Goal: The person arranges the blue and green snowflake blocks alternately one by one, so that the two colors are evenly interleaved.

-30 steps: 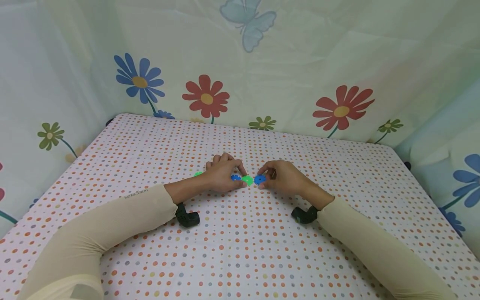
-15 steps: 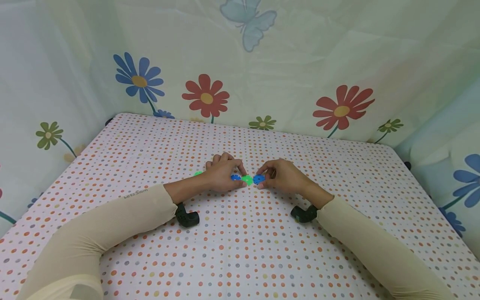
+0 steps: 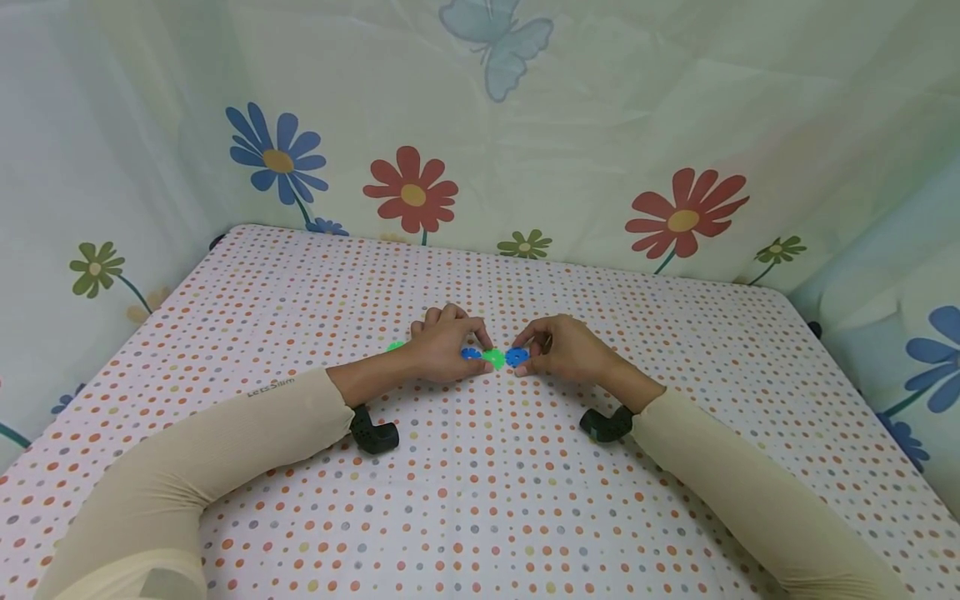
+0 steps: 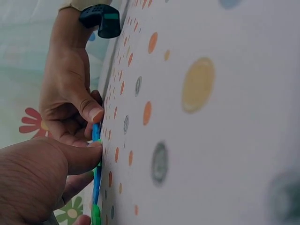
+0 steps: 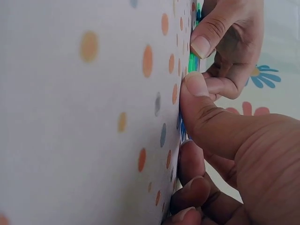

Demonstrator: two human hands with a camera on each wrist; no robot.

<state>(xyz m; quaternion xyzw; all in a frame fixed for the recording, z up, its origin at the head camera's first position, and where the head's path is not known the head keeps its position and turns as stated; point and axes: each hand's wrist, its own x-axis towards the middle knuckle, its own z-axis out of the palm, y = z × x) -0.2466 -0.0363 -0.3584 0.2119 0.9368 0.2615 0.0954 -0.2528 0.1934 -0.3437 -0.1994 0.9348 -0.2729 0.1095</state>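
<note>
My left hand (image 3: 448,346) pinches a green notched disc (image 3: 493,359) between thumb and forefinger, low over the table at its middle. Beneath the palm a blue notched disc (image 3: 470,354) joins that green one on its left. Another green disc (image 3: 396,346) peeks out at the left, mostly hidden by the wrist. My right hand (image 3: 564,348) holds a second blue disc (image 3: 517,357) by thumb and forefinger, its edge right at the green disc's edge. Side-on in the left wrist view, the discs form one flat row, with a green disc (image 4: 96,214) at the near end.
A white cloth with coloured dots covers the table (image 3: 480,500). Behind it hangs a flower-printed curtain (image 3: 570,125). Each wrist wears a dark camera mount, the left mount (image 3: 375,435) and the right mount (image 3: 606,426) both sitting low over the cloth.
My right hand has moved slightly left with its blue disc, closing the small gap to the green disc. The left hand keeps its place and its pinch.
</note>
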